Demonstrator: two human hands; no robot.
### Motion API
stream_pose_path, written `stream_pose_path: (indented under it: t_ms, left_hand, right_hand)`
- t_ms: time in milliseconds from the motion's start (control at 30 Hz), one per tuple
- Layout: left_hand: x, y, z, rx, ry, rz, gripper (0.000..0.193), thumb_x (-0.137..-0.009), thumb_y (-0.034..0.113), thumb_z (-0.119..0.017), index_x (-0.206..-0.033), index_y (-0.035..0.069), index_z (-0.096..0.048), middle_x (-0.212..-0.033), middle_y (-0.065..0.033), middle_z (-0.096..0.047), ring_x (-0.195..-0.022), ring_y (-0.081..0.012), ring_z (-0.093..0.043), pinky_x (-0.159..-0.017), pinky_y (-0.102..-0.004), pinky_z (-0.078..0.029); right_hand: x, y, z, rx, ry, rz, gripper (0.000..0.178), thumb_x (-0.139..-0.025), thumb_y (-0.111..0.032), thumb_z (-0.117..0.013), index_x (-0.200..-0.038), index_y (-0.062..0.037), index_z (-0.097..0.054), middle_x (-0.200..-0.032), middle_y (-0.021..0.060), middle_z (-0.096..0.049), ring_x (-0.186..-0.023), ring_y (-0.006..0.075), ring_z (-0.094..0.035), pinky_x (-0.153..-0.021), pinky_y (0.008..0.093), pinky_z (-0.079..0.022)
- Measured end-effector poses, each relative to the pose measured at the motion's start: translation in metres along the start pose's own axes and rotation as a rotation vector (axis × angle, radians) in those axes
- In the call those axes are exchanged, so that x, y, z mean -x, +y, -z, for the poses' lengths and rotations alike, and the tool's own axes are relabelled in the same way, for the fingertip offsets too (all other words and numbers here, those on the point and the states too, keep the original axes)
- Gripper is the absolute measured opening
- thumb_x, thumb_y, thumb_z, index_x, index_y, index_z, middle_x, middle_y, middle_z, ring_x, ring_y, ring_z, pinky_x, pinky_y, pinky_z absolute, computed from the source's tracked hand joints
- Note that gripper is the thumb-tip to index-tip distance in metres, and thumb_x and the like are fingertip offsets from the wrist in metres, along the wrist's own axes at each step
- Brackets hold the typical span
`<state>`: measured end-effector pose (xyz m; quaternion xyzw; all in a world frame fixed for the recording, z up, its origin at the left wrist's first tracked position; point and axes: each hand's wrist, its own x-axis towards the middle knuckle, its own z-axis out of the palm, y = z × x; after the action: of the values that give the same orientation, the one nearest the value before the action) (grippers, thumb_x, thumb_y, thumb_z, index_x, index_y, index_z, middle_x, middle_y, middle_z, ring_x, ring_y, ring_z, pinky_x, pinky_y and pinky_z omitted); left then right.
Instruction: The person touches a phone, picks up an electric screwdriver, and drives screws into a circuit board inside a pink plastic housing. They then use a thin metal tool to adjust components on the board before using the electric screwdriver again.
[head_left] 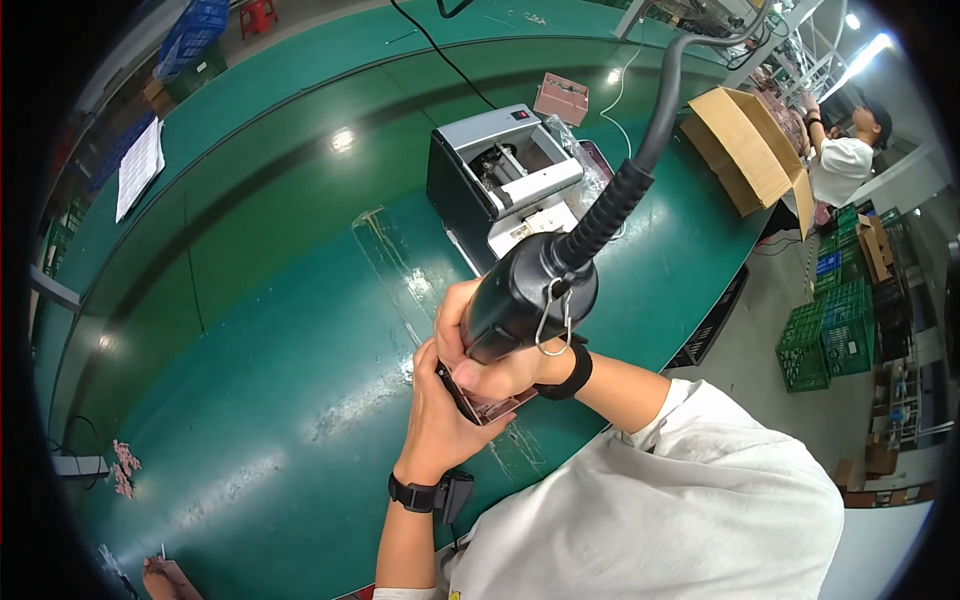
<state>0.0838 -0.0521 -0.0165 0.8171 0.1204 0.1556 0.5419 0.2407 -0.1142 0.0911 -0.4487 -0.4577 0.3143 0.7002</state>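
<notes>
My right hand (500,372) is wrapped round a black electric screwdriver (530,300), whose thick cable rises toward the top right and which carries a wire hanging loop. Its tip is hidden behind my fingers. Below it, my left hand (428,430) grips a small pinkish housing (497,408) with a black edge, held just above the green table (290,400). The right fingers and the screwdriver come down onto this housing. Just beyond the hands stands a grey and black screw feeder (480,135) with an open top.
A pink open case (562,98) and a plastic bag (572,150) lie by the feeder. An open cardboard box (735,145) stands at the right edge, near a co-worker (845,165). Pink pieces (125,468) and another person's hand (160,580) are at the left. Green crates (830,335) stand on the floor.
</notes>
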Motion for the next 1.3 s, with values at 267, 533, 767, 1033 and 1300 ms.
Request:
stream_pose_path:
  t_ms: [267,533,767,1033,1300]
  left_hand:
    - [0.000,0.000,0.000,-0.054,-0.005,0.015,0.126,-0.059,0.016,-0.104,-0.157,0.002,-0.026,-0.155,-0.0264,-0.038,-0.143,-0.0455,-0.044,-0.119,-0.0525,-0.043]
    - [-0.005,0.016,-0.003,-0.034,0.114,-0.113,0.126,-0.057,0.019,-0.105,-0.159,0.004,-0.031,-0.152,-0.0252,-0.041,-0.142,-0.0448,-0.044,-0.119,-0.0529,-0.041]
    - [-0.004,0.027,0.007,-0.117,0.066,-0.072,0.117,-0.057,0.018,-0.104,-0.154,0.005,-0.039,-0.153,-0.0235,-0.042,-0.142,-0.0430,-0.045,-0.121,-0.0521,-0.038]
    - [0.007,0.028,0.028,-0.307,0.002,-0.078,0.116,-0.056,0.019,-0.104,-0.153,0.006,-0.041,-0.153,-0.0218,-0.043,-0.141,-0.0417,-0.045,-0.121,-0.0502,-0.035]
    - [0.034,-0.003,0.075,-0.265,0.144,-0.065,0.113,-0.057,0.024,-0.102,-0.151,0.005,-0.042,-0.148,-0.0177,-0.043,-0.138,-0.0371,-0.045,-0.121,-0.0474,-0.036]
  right_hand:
    - [0.000,0.005,0.005,0.004,-0.084,-0.018,0.044,-0.074,-0.006,-0.087,-0.108,-0.0042,-0.059,-0.092,-0.0001,-0.061,-0.077,0.0109,-0.056,-0.066,0.0283,-0.047]
    - [0.012,-0.047,0.046,-0.026,0.002,0.158,0.032,-0.094,-0.022,-0.082,-0.095,-0.0046,-0.056,-0.072,0.0012,-0.060,-0.062,0.0119,-0.056,-0.060,0.0288,-0.048]
    - [0.045,-0.053,0.117,0.846,0.245,-0.208,0.044,-0.088,-0.023,-0.092,-0.108,-0.0010,-0.060,-0.070,0.0063,-0.064,-0.060,0.0178,-0.062,-0.057,0.0337,-0.048]
    - [0.083,-0.024,0.107,1.177,0.384,-0.136,0.041,-0.084,-0.018,-0.092,-0.111,-0.0040,-0.064,-0.097,0.0151,-0.069,-0.079,0.0280,-0.069,-0.070,0.0384,-0.053]
    - [0.085,0.010,0.040,1.322,0.061,0.060,0.028,-0.088,-0.010,-0.079,-0.113,-0.0038,-0.068,-0.113,0.0130,-0.068,-0.079,0.0307,-0.073,-0.066,0.0418,-0.059]
